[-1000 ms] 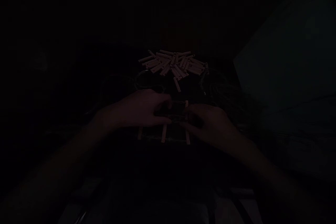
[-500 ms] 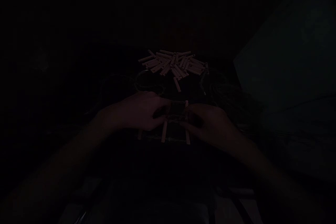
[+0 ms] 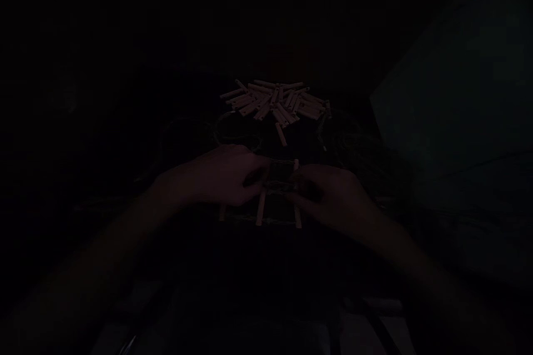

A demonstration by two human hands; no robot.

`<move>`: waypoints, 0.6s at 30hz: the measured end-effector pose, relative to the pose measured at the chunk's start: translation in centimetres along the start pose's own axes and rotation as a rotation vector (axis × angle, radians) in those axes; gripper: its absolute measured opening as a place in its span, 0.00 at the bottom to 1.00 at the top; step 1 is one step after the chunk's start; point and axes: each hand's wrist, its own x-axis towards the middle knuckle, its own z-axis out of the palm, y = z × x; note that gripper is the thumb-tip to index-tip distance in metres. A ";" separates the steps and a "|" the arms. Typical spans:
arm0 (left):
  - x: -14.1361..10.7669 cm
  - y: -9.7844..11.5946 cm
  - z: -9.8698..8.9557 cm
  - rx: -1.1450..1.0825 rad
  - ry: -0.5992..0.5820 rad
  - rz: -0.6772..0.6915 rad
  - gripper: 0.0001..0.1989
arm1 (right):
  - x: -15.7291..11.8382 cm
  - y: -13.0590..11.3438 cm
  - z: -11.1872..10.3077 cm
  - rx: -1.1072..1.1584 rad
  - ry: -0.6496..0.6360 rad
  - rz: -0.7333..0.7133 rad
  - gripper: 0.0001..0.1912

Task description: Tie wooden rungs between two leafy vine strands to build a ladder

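Note:
The view is very dark. A small rope ladder of wooden sticks and thin cords lies between my hands, with its middle stick (image 3: 260,208) and right stick (image 3: 297,216) partly uncovered. My left hand (image 3: 229,175) is curled over the left part, thumb and fingers closing on the cord (image 3: 278,184) by the top of the middle stick. From the other side my right hand (image 3: 327,188) pinches at the same cord beside the right stick. The fingertips are dim, so the exact grip is hard to see. Another stick (image 3: 222,212) shows below my left hand.
A heap of drilled wooden sticks (image 3: 275,100) lies beyond my hands, one loose stick (image 3: 281,134) in front of it. Cord loops (image 3: 216,130) lie at the left, and tangled cord (image 3: 358,144) at the right. A pale greenish surface (image 3: 458,77) stands on the right.
The picture is slightly darker. My hands and the ladder keep nearly the same place, with no clear movement.

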 end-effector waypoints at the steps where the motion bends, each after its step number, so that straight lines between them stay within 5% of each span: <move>1: 0.0 0.0 0.0 -0.001 0.001 -0.002 0.04 | 0.0 0.0 0.0 0.010 0.010 -0.005 0.06; 10: 0.0 0.7 -0.3 -0.082 0.088 0.072 0.04 | -0.3 -1.2 1.2 0.198 0.190 -0.045 0.04; 18: 0.0 1.0 0.2 -0.146 0.188 0.174 0.01 | -0.3 -2.2 1.9 0.342 0.222 0.046 0.03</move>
